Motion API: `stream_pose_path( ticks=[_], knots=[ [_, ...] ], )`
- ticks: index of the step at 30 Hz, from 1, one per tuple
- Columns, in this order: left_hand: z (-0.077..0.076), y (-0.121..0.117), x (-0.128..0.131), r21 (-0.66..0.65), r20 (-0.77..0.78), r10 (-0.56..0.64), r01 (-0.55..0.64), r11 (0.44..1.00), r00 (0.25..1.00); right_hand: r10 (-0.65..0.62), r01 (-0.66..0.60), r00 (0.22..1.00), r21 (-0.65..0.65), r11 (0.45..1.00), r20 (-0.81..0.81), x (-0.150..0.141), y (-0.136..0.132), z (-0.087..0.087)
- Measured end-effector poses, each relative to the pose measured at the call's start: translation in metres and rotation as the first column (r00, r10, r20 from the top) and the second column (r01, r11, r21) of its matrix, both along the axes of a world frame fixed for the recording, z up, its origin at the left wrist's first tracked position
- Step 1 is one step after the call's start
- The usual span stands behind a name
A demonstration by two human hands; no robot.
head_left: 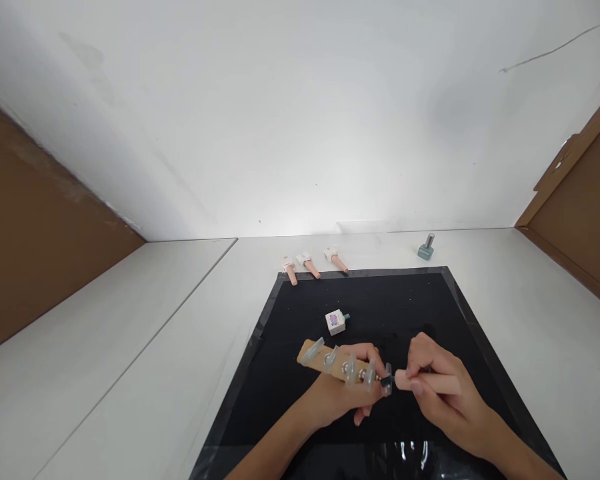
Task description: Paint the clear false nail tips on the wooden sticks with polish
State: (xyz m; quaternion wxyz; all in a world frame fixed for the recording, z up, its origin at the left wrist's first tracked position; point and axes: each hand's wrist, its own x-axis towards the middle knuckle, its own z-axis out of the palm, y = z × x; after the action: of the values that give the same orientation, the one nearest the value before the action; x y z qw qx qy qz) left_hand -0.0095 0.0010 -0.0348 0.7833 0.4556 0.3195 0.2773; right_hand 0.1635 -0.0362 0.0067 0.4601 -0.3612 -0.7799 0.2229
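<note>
My left hand (pixel 343 395) is closed around a wooden strip (pixel 307 352) that carries several clear false nail tips (pixel 351 369) in a row on small silvery mounts. Between its fingertips, at the strip's right end, stands another false nail tip (pixel 389 379). My right hand (pixel 447 393) grips a nail polish brush by its long pink cap handle (pixel 433 382), pointing left. The brush's dark end (pixel 386 381) meets that rightmost nail tip; whether it touches is too small to tell. Beyond my hands, an uncapped white nail polish bottle (pixel 335 323) with a greenish neck lies on the mat.
A black mat (pixel 290 317) with taped edges covers the white table (pixel 145 400). Several white bottles with pink caps (pixel 307 263) lie along its far edge. A grey-green bottle (pixel 425 250) with a silver cap stands at the back right. Brown cardboard walls (pixel 40 220) flank both sides.
</note>
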Motion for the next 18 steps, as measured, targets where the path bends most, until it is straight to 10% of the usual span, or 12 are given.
stream_pose_path(
  ticks=[11,18],
  knots=[
    [0.001,0.001,-0.002,0.021,-0.034,-0.030,0.031,0.999,0.999,-0.059,0.042,0.995,0.200,0.979,0.082,0.002,0.006,0.001],
    [-0.002,0.001,-0.006,0.013,0.030,-0.035,0.035,0.999,0.999,-0.017,0.020,0.993,0.030,0.999,-0.120,0.005,0.001,-0.007]
  ],
)
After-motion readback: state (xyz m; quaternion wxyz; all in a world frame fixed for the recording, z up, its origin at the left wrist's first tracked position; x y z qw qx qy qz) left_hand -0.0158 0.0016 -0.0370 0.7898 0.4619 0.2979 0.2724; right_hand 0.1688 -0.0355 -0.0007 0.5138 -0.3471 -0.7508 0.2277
